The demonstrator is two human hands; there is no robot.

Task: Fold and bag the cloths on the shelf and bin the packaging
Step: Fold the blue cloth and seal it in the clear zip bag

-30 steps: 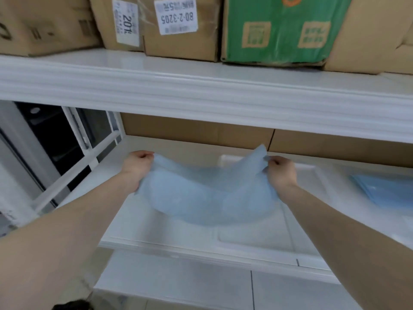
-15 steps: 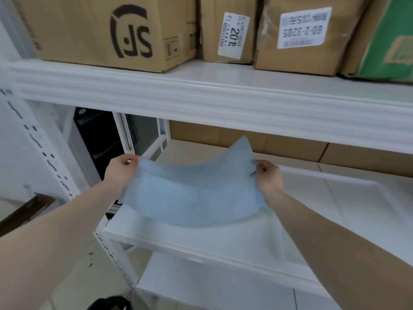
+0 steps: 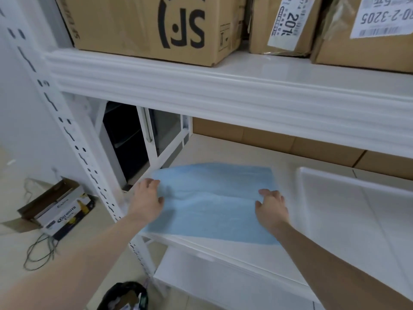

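On the left end of the white shelf (image 3: 223,245), spread flat: pale blue cloth (image 3: 212,202), long axis running left to right, near edge almost at the shelf lip. Left hand (image 3: 148,199) pressing down on the cloth's left border, fingers extended and relaxed, gripping nothing; right hand (image 3: 271,208) likewise flat on the right border, pinching nothing. Lying between the two palms, so equally near to both — a fold, by the look of it, would carry one short edge across to the other, or near edge to far. Thin, soft, faintly textured fabric, matte, with a shallow ripple across the middle; corners roughly square. Just right of the cloth, a shallow white tray (image 3: 335,198), smooth and glossy. Down on the floor, a black-lined bin (image 3: 125,296) — presumably for the packaging. Overhead, stiff brown cardboard boxes (image 3: 147,25).
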